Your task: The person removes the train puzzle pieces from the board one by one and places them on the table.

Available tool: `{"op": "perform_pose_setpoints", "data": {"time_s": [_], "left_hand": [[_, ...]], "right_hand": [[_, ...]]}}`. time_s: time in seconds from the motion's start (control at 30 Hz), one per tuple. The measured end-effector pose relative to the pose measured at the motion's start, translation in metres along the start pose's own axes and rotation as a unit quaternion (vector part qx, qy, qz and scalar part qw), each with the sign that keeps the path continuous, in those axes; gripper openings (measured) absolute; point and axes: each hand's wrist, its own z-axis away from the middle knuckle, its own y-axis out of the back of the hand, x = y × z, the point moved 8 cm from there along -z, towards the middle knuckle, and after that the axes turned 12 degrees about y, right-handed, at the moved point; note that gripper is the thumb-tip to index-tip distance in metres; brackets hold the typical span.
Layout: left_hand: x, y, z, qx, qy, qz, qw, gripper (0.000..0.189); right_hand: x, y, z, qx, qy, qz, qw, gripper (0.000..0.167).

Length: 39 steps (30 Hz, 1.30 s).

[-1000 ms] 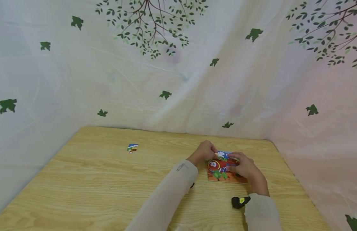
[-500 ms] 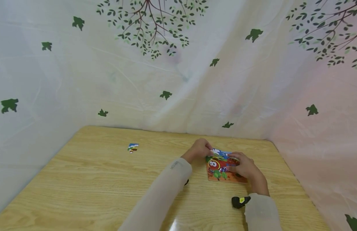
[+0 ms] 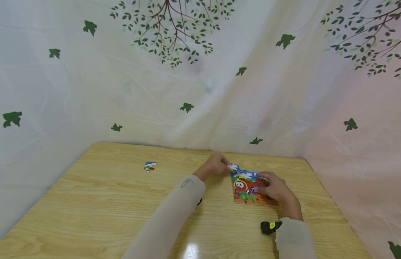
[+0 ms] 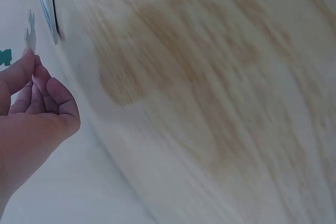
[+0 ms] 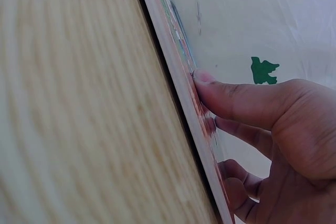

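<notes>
My left hand (image 3: 215, 164) pinches a puzzle piece (image 3: 234, 167) between thumb and fingertips at the puzzle's far left corner. The left wrist view shows this piece (image 4: 30, 32) held up on edge, apart from the board. A flat jigsaw puzzle (image 3: 244, 199) with a red big-eyed cartoon figure, blue sky and orange ground lies on the table. My right hand (image 3: 274, 186) rests on its right side and covers part of the picture. In the right wrist view the thumb and bent fingers of that hand (image 5: 299, 135) touch the puzzle's top face.
Another loose puzzle piece (image 3: 150, 166), blue, white and brown, lies at the back left of the wooden table (image 3: 100, 201). A pale curtain (image 3: 148, 93) with printed leaves hangs behind the table. A black wrist device (image 3: 268, 227) sits by the right sleeve.
My left hand has moved left and slightly back with the pinched piece, from over the puzzle to its far left corner, uncovering more of the picture. The right hand has stayed in place.
</notes>
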Motion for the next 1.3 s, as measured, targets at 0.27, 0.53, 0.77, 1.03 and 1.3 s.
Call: {"op": "perform_pose_setpoints", "data": {"time_s": [0.27, 0.53, 0.77, 1.03, 1.3], "left_hand": [[-0.008, 0.019, 0.005, 0.006, -0.026, -0.005, 0.9996, 0.012], [-0.020, 0.040, 0.008, 0.014, -0.050, -0.006, 0.9986, 0.015], [-0.033, 0.053, 0.011, 0.013, -0.031, -0.003, 0.9994, 0.014], [-0.039, 0.064, 0.021, 0.008, -0.021, 0.002, 0.9997, 0.014], [-0.048, 0.070, 0.025, 0.014, -0.033, -0.008, 0.9993, 0.012]], "right_hand": [[-0.001, 0.000, 0.002, -0.002, -0.002, 0.003, 1.0000, 0.059], [-0.001, 0.001, 0.004, 0.000, -0.006, -0.005, 1.0000, 0.059], [-0.001, 0.001, 0.003, 0.008, 0.009, -0.002, 0.9999, 0.057], [0.001, 0.001, 0.003, 0.007, 0.008, -0.004, 0.9999, 0.058], [0.001, 0.000, 0.003, 0.004, 0.008, -0.008, 0.9999, 0.057]]}}
